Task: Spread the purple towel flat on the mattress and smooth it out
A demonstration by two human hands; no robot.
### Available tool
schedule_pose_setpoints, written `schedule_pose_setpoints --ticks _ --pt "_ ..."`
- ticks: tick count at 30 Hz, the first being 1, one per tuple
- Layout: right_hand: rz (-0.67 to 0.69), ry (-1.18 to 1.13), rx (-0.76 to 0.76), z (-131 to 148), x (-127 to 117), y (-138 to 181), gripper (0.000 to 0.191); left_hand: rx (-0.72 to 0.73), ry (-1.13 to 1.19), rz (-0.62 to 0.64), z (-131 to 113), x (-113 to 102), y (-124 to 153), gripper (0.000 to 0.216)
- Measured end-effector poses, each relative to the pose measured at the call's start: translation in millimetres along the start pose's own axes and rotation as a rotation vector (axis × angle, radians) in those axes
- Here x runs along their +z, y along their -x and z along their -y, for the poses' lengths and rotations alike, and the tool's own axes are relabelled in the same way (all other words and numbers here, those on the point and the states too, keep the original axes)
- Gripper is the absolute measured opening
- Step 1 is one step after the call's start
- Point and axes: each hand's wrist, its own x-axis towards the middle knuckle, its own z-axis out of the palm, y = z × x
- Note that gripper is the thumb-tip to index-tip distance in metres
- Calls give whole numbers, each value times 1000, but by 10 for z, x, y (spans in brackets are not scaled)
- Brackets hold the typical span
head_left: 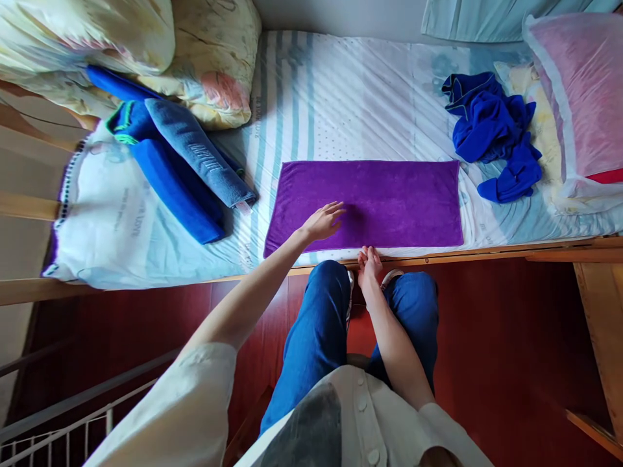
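A purple towel (389, 201) lies flat and folded into a long rectangle on the striped mattress (341, 97). My left hand (324, 222) rests flat on the towel's left part, fingers stretched out. My right hand (370, 263) is at the towel's near edge by the bed's wooden rail, fingers together and pinching the hem. My knees in blue jeans are just below the rail.
Folded blue towels (180, 168) are stacked at the left beside floral pillows (214, 58). A crumpled blue cloth (496, 133) lies at the right next to a pink pillow (579, 97). The wooden bed rail (487, 256) borders a red-brown floor. A white rack (73, 428) stands at lower left.
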Motion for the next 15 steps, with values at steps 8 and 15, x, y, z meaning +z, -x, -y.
schedule_pose_setpoints --ticks 8,15 --pt "-41 8 4 -33 -25 -46 21 -30 -109 105 -113 -69 -1615 54" --pt "65 55 6 -58 -41 -132 36 -113 -40 -63 99 -38 -2360 38"
